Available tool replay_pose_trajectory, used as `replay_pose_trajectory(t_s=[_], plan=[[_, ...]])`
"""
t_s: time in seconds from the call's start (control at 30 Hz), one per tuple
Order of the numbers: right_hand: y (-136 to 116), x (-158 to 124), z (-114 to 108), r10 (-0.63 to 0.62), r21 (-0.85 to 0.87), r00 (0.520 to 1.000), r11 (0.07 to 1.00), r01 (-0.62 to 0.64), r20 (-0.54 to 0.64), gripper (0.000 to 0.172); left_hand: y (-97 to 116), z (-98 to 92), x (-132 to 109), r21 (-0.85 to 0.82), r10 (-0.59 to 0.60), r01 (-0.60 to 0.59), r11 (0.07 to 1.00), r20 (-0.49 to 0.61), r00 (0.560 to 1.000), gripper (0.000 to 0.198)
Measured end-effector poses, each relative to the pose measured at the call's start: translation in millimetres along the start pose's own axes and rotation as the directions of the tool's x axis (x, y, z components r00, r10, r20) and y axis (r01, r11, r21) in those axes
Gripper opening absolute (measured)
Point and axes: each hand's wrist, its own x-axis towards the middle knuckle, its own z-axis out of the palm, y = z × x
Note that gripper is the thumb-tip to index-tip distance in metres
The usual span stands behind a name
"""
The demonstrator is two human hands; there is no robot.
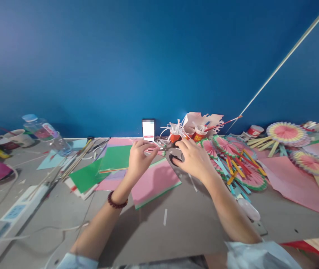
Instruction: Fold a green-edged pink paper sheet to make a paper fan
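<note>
My left hand (pixel 138 160) is over the stacked coloured paper with its fingers pinched on a small strip of paper (pixel 154 151). A bead bracelet sits on that wrist. My right hand (pixel 194 160) is just to the right, its fingers closed around the black handles of a pair of scissors (pixel 175 158). The blades point toward the strip and are mostly hidden between the hands. Below the hands lie a pink sheet (pixel 155 184) and a green sheet (pixel 115 158).
A phone (pixel 148 129) leans on the blue wall beside red paper cups (pixel 186 133). Folded paper fans (pixel 234 166) and more pink paper cover the right side. On the left are a plastic bottle (pixel 46 134), thin sticks (pixel 75 161) and a power strip (pixel 14 213).
</note>
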Motion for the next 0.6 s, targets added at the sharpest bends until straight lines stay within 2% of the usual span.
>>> replay_pose_trajectory(t_s=[0.07, 0.17, 0.3, 0.37, 0.47, 0.6], plan=[[-3, -1, -1, -0.008, 0.001, 1.0, 1.0, 0.008, 0.004, 0.027, 0, 0.7, 2, -0.151, -0.125, 0.131, 0.98, 0.048, 0.991, 0.017], [-6, -2, -1, -0.016, 0.014, 1.0, 1.0, 0.016, 0.022, 0.027, 1, 0.6, 4, -0.335, -0.288, 0.326, 0.884, 0.16, 0.944, 0.021], [-5, -1, 2, -0.004, 0.029, 0.999, 1.0, 0.003, 0.037, 0.027, 4, -1.8, 5, -0.39, -0.354, 0.435, 0.811, 0.265, 0.897, 0.025], [0, 1, 4, 0.004, 0.032, 0.999, 0.999, -0.005, 0.036, 0.025, 3, -4.1, 6, -0.387, -0.384, 0.454, 0.803, 0.247, 0.89, 0.025], [11, 4, 9, 0.059, 0.022, 0.996, 0.998, -0.061, 0.074, 0.021, -1, -8.5, 10, -0.401, -0.44, 0.46, 0.792, 0.146, 0.886, 0.025], [28, 8, 21, 0.2, -0.021, 0.951, 0.979, -0.201, 0.234, 0.016, -8, -12.0, 15, -0.47, -0.478, 0.44, 0.765, 0.044, 0.877, 0.025]])
